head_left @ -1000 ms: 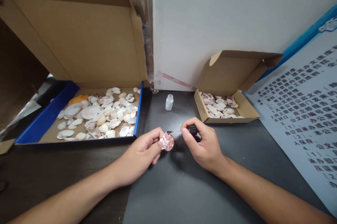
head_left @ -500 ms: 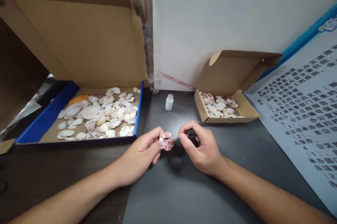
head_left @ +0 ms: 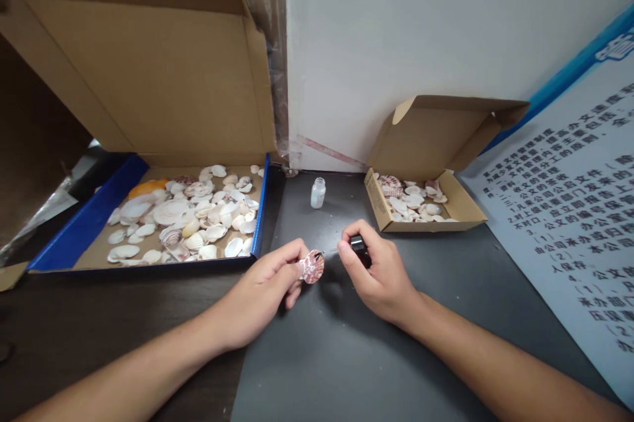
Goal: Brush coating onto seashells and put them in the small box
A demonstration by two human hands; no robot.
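A: What stage is shown?

B: Brushwork on the scallop shell (head_left: 314, 269) appears under way: the black-capped brush (head_left: 360, 250) has its tip at the shell's upper edge, and the bottle (head_left: 317, 195) stands uncapped on the tabletop (head_left: 356, 362). How much surface is finished cannot be told.

A: And the pose?

B: Forearms converge from both lower corners. The left hand (head_left: 270, 293) pinches the shell's narrow end; the right hand (head_left: 380, 273), fingers curled, grips the brush cap, stem pointing left.
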